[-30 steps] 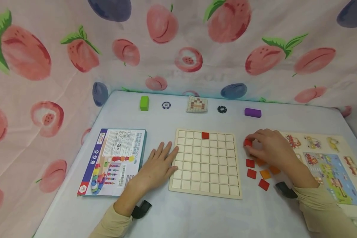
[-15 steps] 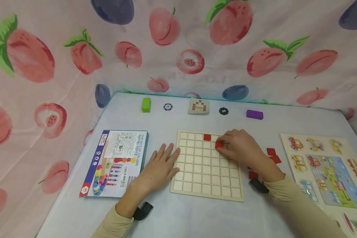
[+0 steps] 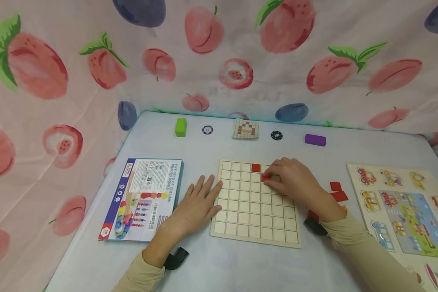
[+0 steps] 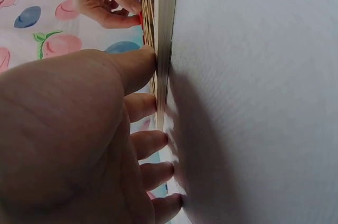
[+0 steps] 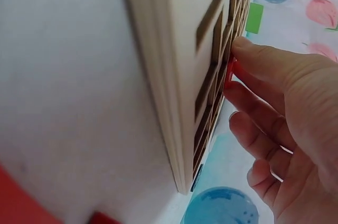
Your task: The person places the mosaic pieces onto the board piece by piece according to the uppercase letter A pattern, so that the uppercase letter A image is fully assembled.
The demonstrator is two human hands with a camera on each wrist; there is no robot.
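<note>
My right hand [image 3: 293, 180] pinches a red square tile [image 3: 265, 177] between thumb and forefinger, low over the wooden grid board [image 3: 255, 219]. That tile sits at the second row from the back, just right of another red tile [image 3: 256, 168] lying in a back-row cell. In the right wrist view the pinched tile [image 5: 229, 71] is partly covered by my fingertips, right at the grid's surface. On the board's left edge rests my left hand [image 3: 195, 207], fingers spread. The left wrist view shows its thumb [image 4: 140, 68] and forefinger against the board's side.
Loose red tiles [image 3: 338, 196] lie right of the board, some under my right forearm. Farther right is a picture puzzle board [image 3: 412, 211]. A boxed toy [image 3: 146, 198] lies at left. Along the back stand a green block [image 3: 180, 127], a pattern card [image 3: 245, 129], and a purple block [image 3: 315, 140].
My right hand has carried a red tile leftward from the loose tiles onto the grid board, then shifted slightly with it. My left hand has stayed at the board's left edge.
</note>
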